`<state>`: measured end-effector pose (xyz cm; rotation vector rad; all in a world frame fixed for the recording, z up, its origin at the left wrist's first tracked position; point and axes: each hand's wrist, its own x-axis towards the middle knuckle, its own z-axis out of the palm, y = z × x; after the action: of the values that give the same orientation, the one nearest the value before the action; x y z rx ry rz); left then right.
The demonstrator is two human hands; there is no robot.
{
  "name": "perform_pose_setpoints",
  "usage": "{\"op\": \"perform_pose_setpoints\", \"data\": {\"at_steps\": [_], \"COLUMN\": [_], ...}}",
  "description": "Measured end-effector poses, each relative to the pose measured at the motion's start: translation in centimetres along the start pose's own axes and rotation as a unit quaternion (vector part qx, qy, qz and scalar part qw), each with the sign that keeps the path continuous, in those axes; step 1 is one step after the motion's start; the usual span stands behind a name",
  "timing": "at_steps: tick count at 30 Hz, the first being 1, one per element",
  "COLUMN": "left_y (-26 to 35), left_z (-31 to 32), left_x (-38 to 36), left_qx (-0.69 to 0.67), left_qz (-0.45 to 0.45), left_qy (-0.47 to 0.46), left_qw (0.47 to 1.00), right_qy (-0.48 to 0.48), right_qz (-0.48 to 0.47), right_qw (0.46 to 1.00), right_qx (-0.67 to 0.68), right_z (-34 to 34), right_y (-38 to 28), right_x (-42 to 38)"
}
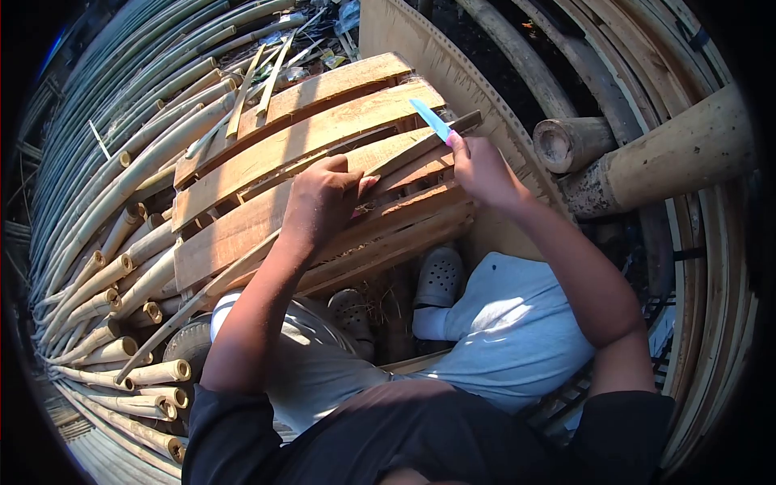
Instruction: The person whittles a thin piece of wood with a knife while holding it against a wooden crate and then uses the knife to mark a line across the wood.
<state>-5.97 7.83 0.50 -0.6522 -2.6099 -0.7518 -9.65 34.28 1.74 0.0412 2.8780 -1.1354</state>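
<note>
My left hand (322, 194) is closed around a long thin bamboo strip (190, 307), which runs from the lower left up across the slatted wooden crate (222, 245). In my right hand (485, 168) is a knife (430, 121) with a pale blue blade and a bit of pink handle showing. Its blade points up and to the left, and its handle end overlaps the strip near the far end. Most of the handle is hidden by my fingers.
Stacked bamboo poles (133, 186) fill the left side. Loose wood strips (245, 93) lie at the crate's far corner. A brown board (436, 56) stands behind it, with thick bamboo poles (675, 153) on the right. My clog-covered feet (440, 276) are below the crate.
</note>
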Motion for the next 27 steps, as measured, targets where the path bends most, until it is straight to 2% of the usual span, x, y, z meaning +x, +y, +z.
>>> {"op": "perform_pose_setpoints", "data": {"at_steps": [2,4,7,8,10,11,12,15,18,19,20,22,23,26,27], "left_y": [0.3,0.4,0.4,0.4,0.6,0.8,0.9,0.7,0.9,0.9,1.0,1.1,1.1,1.1,1.2], "left_z": [0.0,0.1,-0.1,-0.1,-0.1,0.0,0.2,0.4,0.4,0.4,0.4,0.5,0.5,0.3,0.4], "left_x": [0.0,0.0,0.0,0.0,0.0,0.0,0.1,-0.1,0.0,0.0,0.1,0.1,0.1,0.1,0.3], "left_qx": [-0.008,-0.017,-0.004,-0.006,-0.006,0.002,0.009,0.000,0.020,0.019,0.019,0.019,0.021,0.027,0.031], "left_qz": [0.004,0.006,0.006,-0.003,-0.013,0.000,0.014,0.013,0.010,0.010,0.010,0.007,0.002,-0.006,-0.009], "left_qy": [0.005,0.015,0.008,0.001,-0.004,0.006,0.018,0.020,0.002,0.003,0.006,0.007,0.005,-0.005,-0.008], "left_qw": [1.000,1.000,1.000,1.000,1.000,1.000,1.000,1.000,1.000,1.000,1.000,1.000,1.000,1.000,0.999], "right_qy": [-0.063,-0.060,-0.049,-0.110,-0.091,-0.074,-0.062,-0.160,-0.092,-0.070,-0.059,-0.175,-0.188,-0.076,-0.060], "right_qz": [0.146,0.156,0.060,0.085,0.172,0.174,0.122,0.119,0.126,0.129,0.049,0.091,0.106,0.085,0.035], "right_qw": [0.986,0.984,0.995,0.990,0.980,0.981,0.989,0.979,0.988,0.986,0.996,0.979,0.974,0.992,0.997], "right_qx": [0.044,0.059,0.061,0.024,0.036,0.052,0.050,0.049,0.022,0.074,0.053,0.048,0.065,0.060,0.037], "right_z": [-3.6,-2.6,0.1,-1.9,-3.7,-3.2,-1.8,-1.1,-2.0,-1.1,0.0,0.2,-0.2,-0.4,0.4], "right_y": [-1.7,-2.1,-3.2,-3.1,-2.8,-2.7,-2.9,-4.4,-1.1,-1.9,-2.4,-4.3,-4.2,-2.3,-2.2], "right_x": [1.1,0.3,-1.7,-0.8,1.0,0.6,-0.8,-2.0,1.2,0.0,-1.3,-2.8,-2.4,-0.5,-1.2]}}
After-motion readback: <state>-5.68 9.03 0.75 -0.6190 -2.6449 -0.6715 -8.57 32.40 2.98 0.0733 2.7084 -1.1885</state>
